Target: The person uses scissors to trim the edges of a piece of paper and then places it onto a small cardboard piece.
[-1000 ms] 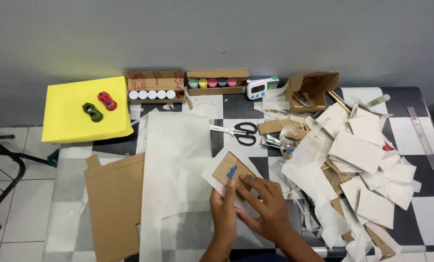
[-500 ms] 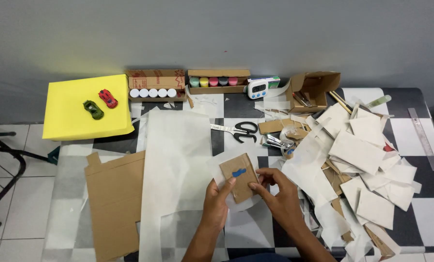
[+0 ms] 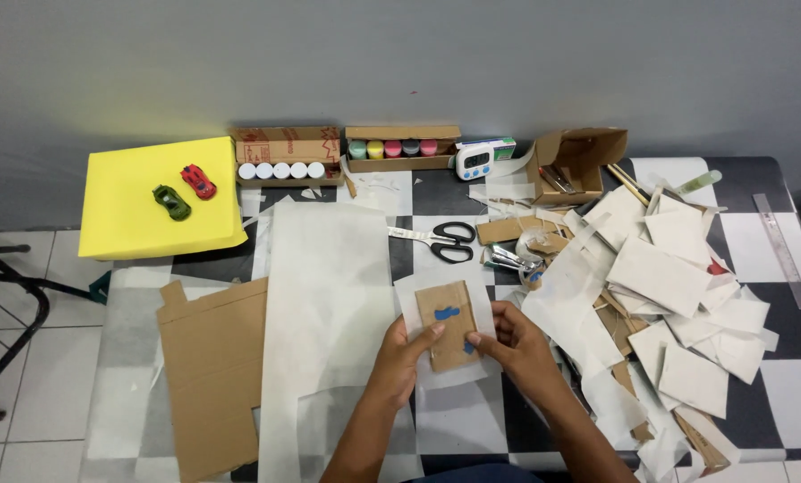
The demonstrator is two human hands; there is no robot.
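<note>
Bright, even light — sharp, shadowless.

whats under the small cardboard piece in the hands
A white paper sheet lies right under the small cardboard piece, showing around its edges. The left hand and right hand pinch both. What lies beneath the sheet is covered.

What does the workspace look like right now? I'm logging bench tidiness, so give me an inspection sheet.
Surface: checkered table, mostly covered.
Job's things: small cardboard piece with blue marks, lying on white paper.
Clutter: pile of paper scraps, scissors, cardboard sheet, paint pots, timer, ruler.
Grippers: left hand and right hand pinch the cardboard piece.
Cables: nothing seen.
Surroundings: grey wall, yellow board with two toy cars, tiled floor.
</note>
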